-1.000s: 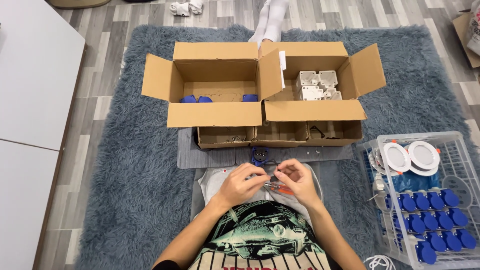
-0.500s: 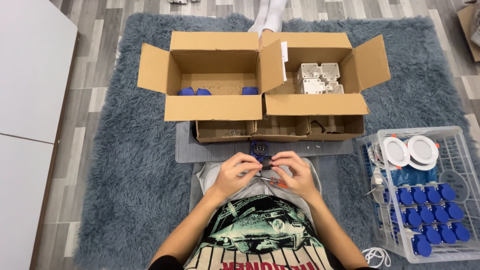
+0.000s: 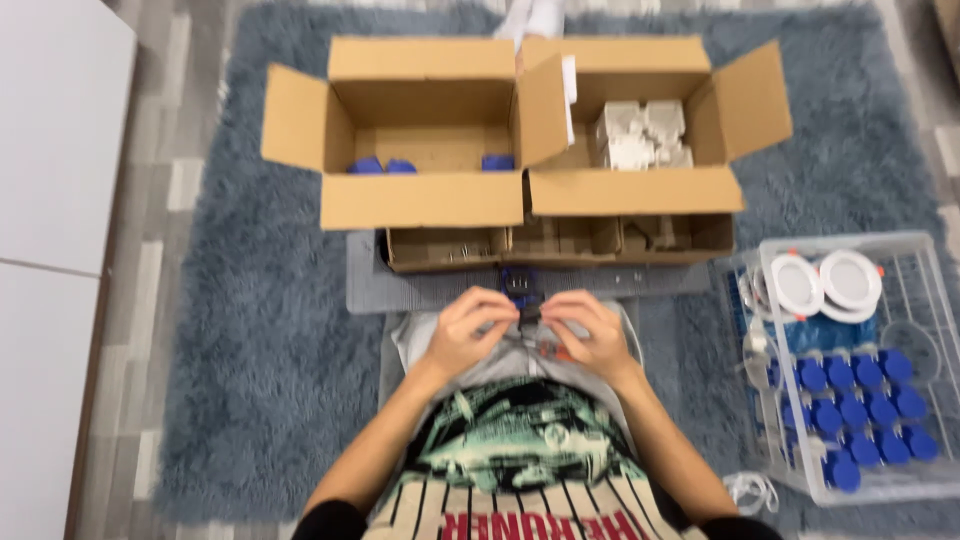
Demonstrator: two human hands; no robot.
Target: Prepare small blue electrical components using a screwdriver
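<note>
Your left hand (image 3: 468,330) and your right hand (image 3: 590,335) meet just in front of your belly, over your lap, with the fingertips of both curled in and pinching a small dark part (image 3: 528,316) between them. The part is blurred and mostly covered by your fingers, so you cannot tell its shape; what shows of it runs across you, left to right, from one hand to the other. A speck of orange-red shows under your right fingers, too small to tell what it is.

Just beyond your fingertips lies a small blue piece (image 3: 520,281) on a flat grey mat (image 3: 420,290). On the far side of the mat stands a low cardboard tray (image 3: 560,240) split into compartments, and behind it two open cardboard boxes sit side by side, their inner flaps touching. The left box (image 3: 425,130) holds a few blue pieces along its back wall; the right box (image 3: 640,130) holds white blocky parts.

To your right, well apart from your right hand, a clear plastic crate (image 3: 850,370) holds rows of blue caps (image 3: 860,400) and two round white discs (image 3: 825,283). A tangle of white cord (image 3: 750,490) lies near its near corner.

Everything rests on a shaggy blue-grey rug (image 3: 260,380). The rug to your left is open as far as a white panel (image 3: 50,250) at the edge of view. Ahead, the tray and boxes wall off the reach; to the right, the crate bounds it
</note>
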